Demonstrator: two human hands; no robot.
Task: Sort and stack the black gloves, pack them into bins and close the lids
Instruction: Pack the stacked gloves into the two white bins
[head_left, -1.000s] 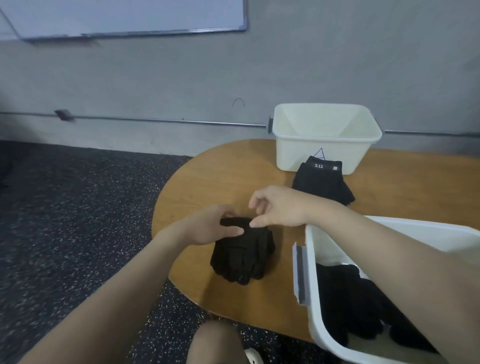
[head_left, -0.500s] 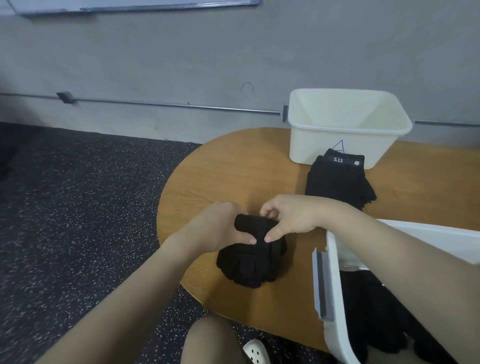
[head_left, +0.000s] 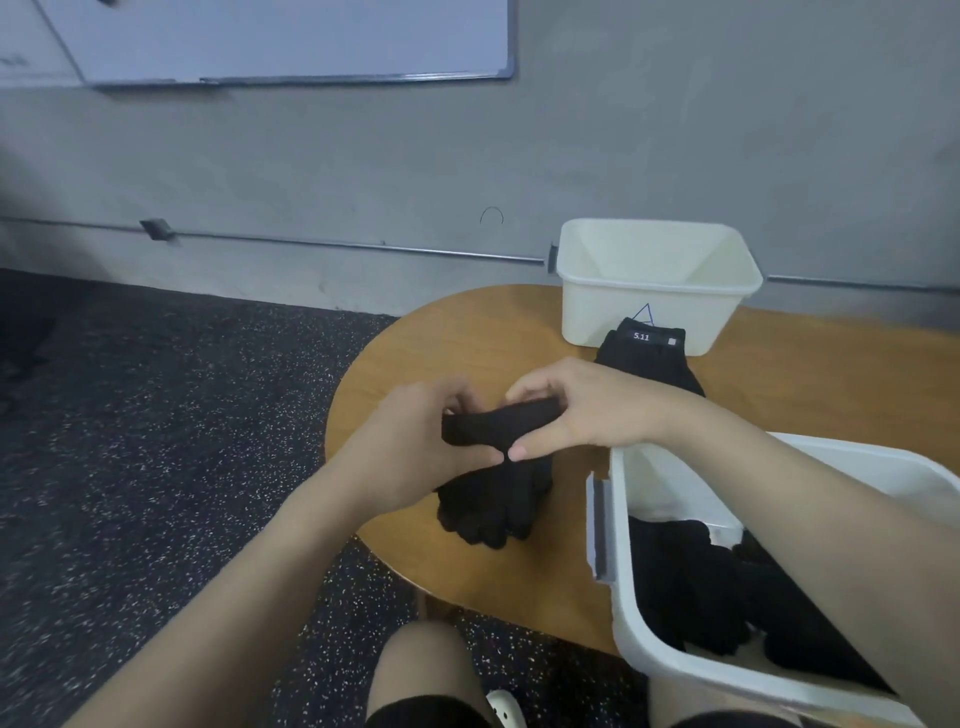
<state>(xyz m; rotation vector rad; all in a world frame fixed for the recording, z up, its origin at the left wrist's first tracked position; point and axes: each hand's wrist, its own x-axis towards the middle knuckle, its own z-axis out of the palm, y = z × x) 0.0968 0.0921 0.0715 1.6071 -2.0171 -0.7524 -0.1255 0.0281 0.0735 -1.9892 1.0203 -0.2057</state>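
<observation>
A stack of black gloves (head_left: 493, 506) lies near the front left edge of the wooden table (head_left: 441, 343), fingers toward me. My left hand (head_left: 415, 447) and my right hand (head_left: 582, 410) both grip the cuff end of the top gloves, lifted a little off the stack. A second stack of black gloves (head_left: 649, 358) with a white "5.11" label lies against an empty cream bin (head_left: 654, 317) at the back. A white bin (head_left: 623, 597) at the front right holds more black gloves (head_left: 717, 587).
The rounded table edge drops to a dark speckled floor (head_left: 156, 467) on the left. A grey wall with a pipe and a whiteboard (head_left: 291, 36) stands behind. My knees (head_left: 421, 670) show below the table edge.
Both hands have closed on the cuff end of the near stack and raised it off the table. The camera has tilted up and shifted slightly.
</observation>
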